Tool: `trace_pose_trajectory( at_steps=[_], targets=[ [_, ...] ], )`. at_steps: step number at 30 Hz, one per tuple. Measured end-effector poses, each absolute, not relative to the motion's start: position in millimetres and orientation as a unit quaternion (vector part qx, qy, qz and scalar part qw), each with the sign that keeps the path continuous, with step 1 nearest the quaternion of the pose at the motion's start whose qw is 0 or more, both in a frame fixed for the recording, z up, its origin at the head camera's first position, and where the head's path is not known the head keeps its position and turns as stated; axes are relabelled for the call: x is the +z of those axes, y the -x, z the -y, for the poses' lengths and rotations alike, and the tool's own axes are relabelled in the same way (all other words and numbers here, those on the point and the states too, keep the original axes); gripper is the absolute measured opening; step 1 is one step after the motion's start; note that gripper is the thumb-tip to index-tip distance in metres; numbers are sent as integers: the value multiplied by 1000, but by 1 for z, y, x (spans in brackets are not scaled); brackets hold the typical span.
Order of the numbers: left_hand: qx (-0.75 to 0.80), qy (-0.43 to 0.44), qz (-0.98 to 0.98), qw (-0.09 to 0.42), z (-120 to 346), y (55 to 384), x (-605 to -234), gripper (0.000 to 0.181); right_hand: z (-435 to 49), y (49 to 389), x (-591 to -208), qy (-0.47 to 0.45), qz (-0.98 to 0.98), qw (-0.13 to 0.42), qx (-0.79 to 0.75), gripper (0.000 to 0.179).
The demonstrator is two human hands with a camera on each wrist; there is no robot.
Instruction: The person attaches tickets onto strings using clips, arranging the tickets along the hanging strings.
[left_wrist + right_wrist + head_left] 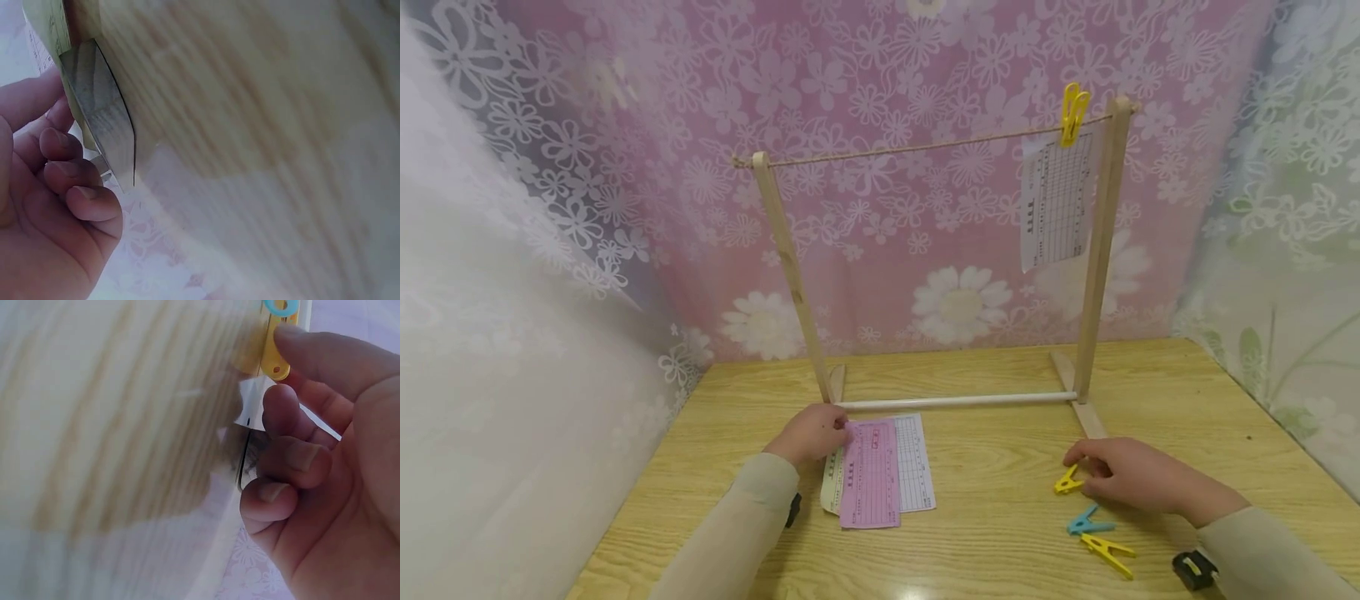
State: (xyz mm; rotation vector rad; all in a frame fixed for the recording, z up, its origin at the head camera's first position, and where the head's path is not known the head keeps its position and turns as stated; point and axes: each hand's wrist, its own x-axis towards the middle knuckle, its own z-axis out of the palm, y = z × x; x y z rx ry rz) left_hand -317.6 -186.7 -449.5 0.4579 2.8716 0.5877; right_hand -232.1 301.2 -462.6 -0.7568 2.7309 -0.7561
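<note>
The pink slip (871, 475) lies nearer the left edge of the table (992, 467), the left hand (812, 433) at its far left corner; whether it pinches, I cannot tell, but only one sheet should lift. Nearer the right edge, the right hand (1146, 477) pinches a yellow clip (1067, 482), best squeezed evenly

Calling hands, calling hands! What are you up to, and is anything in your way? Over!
Left hand at paper slips, gripping an edge. Right hand pinching yellow clip. Blue clip close by, seemingly not blocking. Over.
</note>
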Motion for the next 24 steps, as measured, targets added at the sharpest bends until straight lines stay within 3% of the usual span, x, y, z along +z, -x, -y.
trace_pose_trajectory(
  at_steps=[7, 24],
  targets=[
    [196, -150, -967, 66, 186, 318, -451, 12, -303, 229, -459, 243, -935, 116, -230, 40],
    [193, -177, -965, 10, 186, 311, -439, 17, -304, 229, -459, 256, -922, 88, -276, 28]
  ],
)
